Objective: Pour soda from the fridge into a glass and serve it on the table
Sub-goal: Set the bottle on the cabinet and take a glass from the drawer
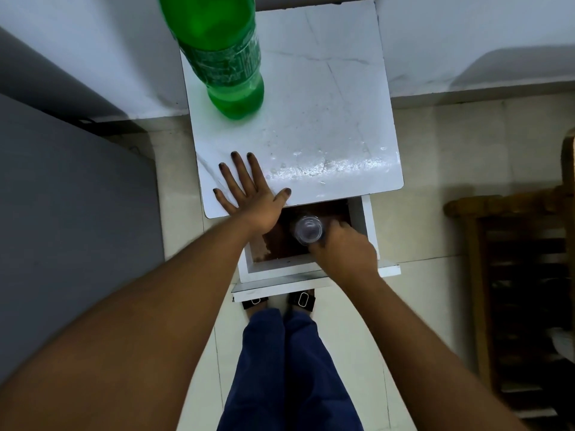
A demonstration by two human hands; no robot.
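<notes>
From the head view, a green soda bottle [224,54] stands upright at the 11 o'clock corner of the white desk [326,98], whose front edge is wet with spilled droplets. The left hand [249,191] lies flat on the desk's 7 o'clock corner, fingers [228,178] spread apart and clamped on nothing. Below the desk's front edge an open drawer [311,237] shows a brown floor. The right hand [345,250], at 5 o'clock from the desk's centre, has its fingers wrapped round a clear glass [308,229] inside that drawer, mouth facing the camera.
</notes>
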